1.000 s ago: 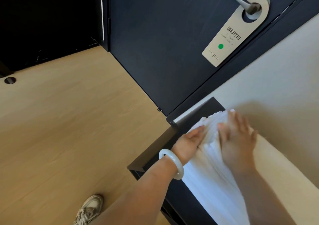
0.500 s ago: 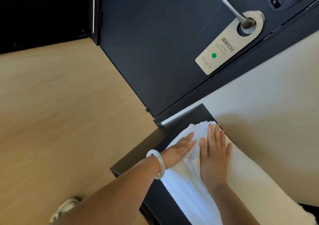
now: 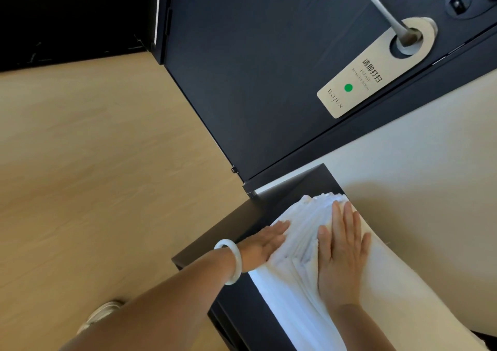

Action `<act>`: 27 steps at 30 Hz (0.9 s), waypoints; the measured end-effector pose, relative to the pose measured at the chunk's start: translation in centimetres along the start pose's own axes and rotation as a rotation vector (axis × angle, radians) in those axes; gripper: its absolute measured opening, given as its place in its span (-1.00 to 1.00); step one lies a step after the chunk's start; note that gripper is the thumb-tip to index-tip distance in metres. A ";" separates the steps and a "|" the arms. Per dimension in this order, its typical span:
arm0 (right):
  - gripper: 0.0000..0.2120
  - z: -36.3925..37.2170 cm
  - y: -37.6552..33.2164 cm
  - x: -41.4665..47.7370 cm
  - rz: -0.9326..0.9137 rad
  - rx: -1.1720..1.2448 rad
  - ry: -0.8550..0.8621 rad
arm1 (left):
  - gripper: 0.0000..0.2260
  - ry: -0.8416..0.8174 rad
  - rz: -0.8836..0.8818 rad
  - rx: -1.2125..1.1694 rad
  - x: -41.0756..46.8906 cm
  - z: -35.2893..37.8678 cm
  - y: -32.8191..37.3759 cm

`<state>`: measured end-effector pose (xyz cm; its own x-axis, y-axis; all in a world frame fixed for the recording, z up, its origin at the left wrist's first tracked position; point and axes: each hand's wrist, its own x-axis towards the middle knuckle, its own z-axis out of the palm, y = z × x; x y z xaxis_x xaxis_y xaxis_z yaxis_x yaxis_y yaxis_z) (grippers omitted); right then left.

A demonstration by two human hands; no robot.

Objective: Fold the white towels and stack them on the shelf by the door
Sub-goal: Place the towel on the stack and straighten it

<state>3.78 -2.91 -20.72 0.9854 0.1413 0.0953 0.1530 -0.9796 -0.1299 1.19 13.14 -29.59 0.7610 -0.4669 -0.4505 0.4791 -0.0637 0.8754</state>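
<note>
The left forearm [image 3: 166, 305] and right forearm [image 3: 360, 326] are bare. Behind the left hand [image 3: 265, 245] sits a thick, glossy, milky-white ring bangle [image 3: 232, 260] — smooth all round. Lower down, a light-coloured shoe [image 3: 100, 314] (partly hidden).

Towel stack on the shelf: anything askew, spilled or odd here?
Nothing serious. The towels sit on the shelf, left hand and right hand flat on them; only their layered edges look slightly uneven at the far end.

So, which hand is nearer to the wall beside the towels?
Right. The right hand lies flat on the towel stack along its side by the wall; the left hand presses the stack's opposite side, away from the wall.
</note>
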 end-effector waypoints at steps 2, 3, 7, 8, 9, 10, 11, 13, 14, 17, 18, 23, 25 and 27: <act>-0.27 0.0 -0.1 0.0 0.006 0.005 0.001 | -0.54 0.064 -0.056 0.073 -0.3 -0.7 -0.9; -0.28 0.0 -0.2 -0.1 0.007 0.000 0.002 | -0.54 0.110 -0.075 0.104 -0.5 -1.0 -0.8; -0.35 -0.1 -0.5 0.1 0.025 -0.014 -0.012 | -0.55 0.214 -0.034 -0.091 -1.1 0.0 2.3; -0.36 -0.1 -0.6 0.1 0.032 -0.006 -0.021 | -0.55 0.190 0.019 -0.163 -1.2 0.6 3.5; -0.36 -0.2 -0.7 0.0 0.034 -0.002 -0.029 | -0.55 0.149 0.059 -0.156 -1.4 1.4 4.1; -0.36 -0.2 -0.8 0.0 0.031 -0.012 -0.032 | -0.53 0.103 0.101 -0.156 -1.4 2.0 4.4; -0.36 -0.2 -0.9 -0.1 0.025 -0.036 -0.031 | -0.51 0.084 0.082 -0.132 -1.7 2.3 4.3; -0.34 -0.3 -1.0 -0.1 0.016 -0.081 -0.033 | -0.43 0.107 -0.090 -0.062 -1.8 1.9 3.1; -0.34 -0.4 -1.0 0.0 0.017 -0.093 -0.042 | -0.36 0.134 -0.208 -0.020 -1.7 1.4 2.6; -0.35 -0.4 -1.0 0.2 0.018 -0.109 -0.073 | -0.26 0.258 -0.322 0.132 -2.5 0.4 3.0; -0.35 -0.4 -1.1 0.2 0.021 -0.095 -0.084 | -0.36 0.343 -0.255 0.138 -3.0 0.6 4.2; -0.46 -4.8 -0.8 0.5 0.302 0.815 -0.100 | -0.52 0.458 0.319 0.619 -5.0 4.8 12.7; -0.58 -7.8 0.9 -0.6 0.382 0.897 0.129 | -0.49 0.378 0.437 1.007 -4.0 7.4 14.2; -0.58 -9.3 4.5 -2.4 0.337 0.492 0.256 | -0.47 0.256 0.401 1.305 -2.9 9.2 14.5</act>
<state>1.43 -8.95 -12.31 0.9455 -0.2611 0.1948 -0.0853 -0.7756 -0.6254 1.92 5.49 -13.96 0.8742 -0.4848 -0.0275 -0.4309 -0.8005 0.4165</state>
